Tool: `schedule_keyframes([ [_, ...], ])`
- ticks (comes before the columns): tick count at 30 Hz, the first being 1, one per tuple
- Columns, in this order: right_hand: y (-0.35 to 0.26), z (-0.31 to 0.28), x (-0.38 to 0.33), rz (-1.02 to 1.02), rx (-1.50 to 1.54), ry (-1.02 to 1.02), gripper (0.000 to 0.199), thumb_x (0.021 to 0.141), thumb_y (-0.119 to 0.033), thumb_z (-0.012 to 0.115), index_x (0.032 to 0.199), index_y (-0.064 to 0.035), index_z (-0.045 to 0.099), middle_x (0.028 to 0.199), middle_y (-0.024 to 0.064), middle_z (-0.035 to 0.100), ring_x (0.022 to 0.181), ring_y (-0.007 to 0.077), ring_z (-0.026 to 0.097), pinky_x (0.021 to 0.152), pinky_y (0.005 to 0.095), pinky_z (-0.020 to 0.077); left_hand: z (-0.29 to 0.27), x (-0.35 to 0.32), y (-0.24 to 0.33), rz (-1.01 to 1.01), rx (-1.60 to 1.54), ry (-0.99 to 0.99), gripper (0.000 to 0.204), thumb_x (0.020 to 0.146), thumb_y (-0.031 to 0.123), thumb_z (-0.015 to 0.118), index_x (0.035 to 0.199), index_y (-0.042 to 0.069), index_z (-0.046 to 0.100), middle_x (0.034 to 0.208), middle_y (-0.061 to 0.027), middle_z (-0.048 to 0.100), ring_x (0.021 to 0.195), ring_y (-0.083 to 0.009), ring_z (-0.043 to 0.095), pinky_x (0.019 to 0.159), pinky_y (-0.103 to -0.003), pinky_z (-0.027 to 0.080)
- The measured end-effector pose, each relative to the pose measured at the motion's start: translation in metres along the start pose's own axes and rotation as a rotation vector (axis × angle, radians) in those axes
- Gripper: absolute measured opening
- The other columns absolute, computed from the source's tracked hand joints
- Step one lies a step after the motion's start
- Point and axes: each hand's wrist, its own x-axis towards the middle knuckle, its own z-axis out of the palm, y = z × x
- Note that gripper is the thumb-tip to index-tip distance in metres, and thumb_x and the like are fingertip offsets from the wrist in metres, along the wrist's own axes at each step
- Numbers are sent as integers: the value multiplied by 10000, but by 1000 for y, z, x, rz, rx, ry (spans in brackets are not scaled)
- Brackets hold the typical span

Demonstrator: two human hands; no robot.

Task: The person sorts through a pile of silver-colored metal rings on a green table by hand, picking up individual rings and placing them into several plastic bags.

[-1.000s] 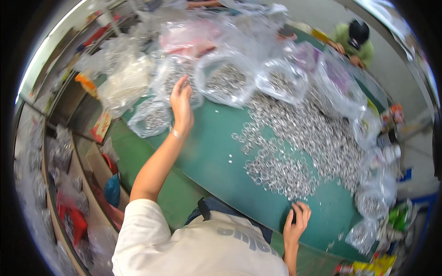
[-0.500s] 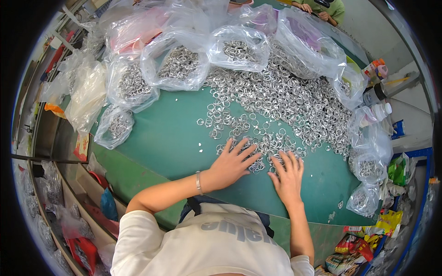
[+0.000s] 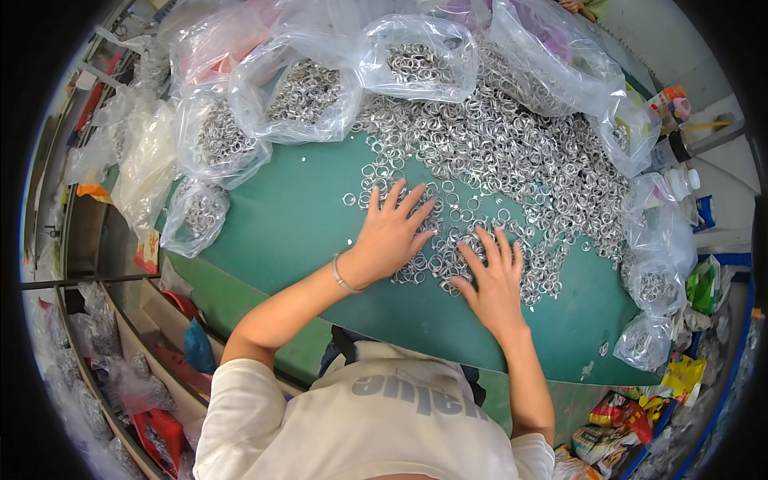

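Note:
A large heap of silvery metal rings [image 3: 552, 176] spreads over the green tabletop [image 3: 280, 216], with a looser patch of rings [image 3: 448, 248] nearer me. My left hand [image 3: 392, 232] lies palm down with fingers spread on the left side of that patch, rings showing around its fingertips. To its right my right hand [image 3: 494, 276] rests on the same patch, fingers stretched out and slightly apart. Neither hand grips a ring that I can see; what lies under the palms is hidden.
Clear plastic bags of rings [image 3: 308, 92] line the table's far side; smaller bags [image 3: 194, 214] stand at left and right [image 3: 644, 340]. A white-capped bottle [image 3: 680, 184] stands at the right edge. Shelves with bagged parts [image 3: 104, 336] are at left. Another person's hand [image 3: 571, 6] shows at the top.
My left hand has moved up and slightly left across the rings. The right hand has shifted a little toward me, and the near patch has spread. The view has shifted slightly.

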Motion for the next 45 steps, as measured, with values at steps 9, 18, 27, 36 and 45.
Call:
schedule_keyframes([
  [9,28,-4,-23,242,-191,177,291,805,-47,598,1094,-89,613,1292,138,458,1279,357,356,1066,558,213,-31,-56,-7,32,-252,-92,473,834,135,630,1286,92,501,1418,-118,366,1330,-386,291,1070,-547,268],
  [18,-8,12,-2,36,-100,-59,474,794,-205,687,1243,-126,558,1350,124,427,1325,352,307,1060,564,219,-27,-54,-26,-147,-28,-120,513,883,233,585,1353,91,435,1446,-139,340,1341,-388,283,1071,-583,232],
  [27,-20,17,36,48,18,215,249,791,-63,626,1038,-41,609,1112,106,528,1120,297,456,957,458,296,-16,-50,17,113,-142,-79,474,788,177,676,1236,106,541,1395,-105,403,1310,-341,340,1044,-596,257],
  [36,-13,25,41,106,-8,276,102,775,-98,669,838,-37,618,1009,74,552,998,259,490,900,436,318,-13,-50,3,-75,-97,-22,421,783,123,653,1191,76,563,1398,-121,390,1314,-331,337,1030,-625,248],
  [45,-12,23,42,88,100,235,139,758,-95,702,849,-24,623,986,68,579,980,249,507,882,411,321,-19,-56,-2,-92,-167,-20,532,686,-82,590,1195,70,566,1391,-135,397,1340,-350,312,1074,-630,181],
])
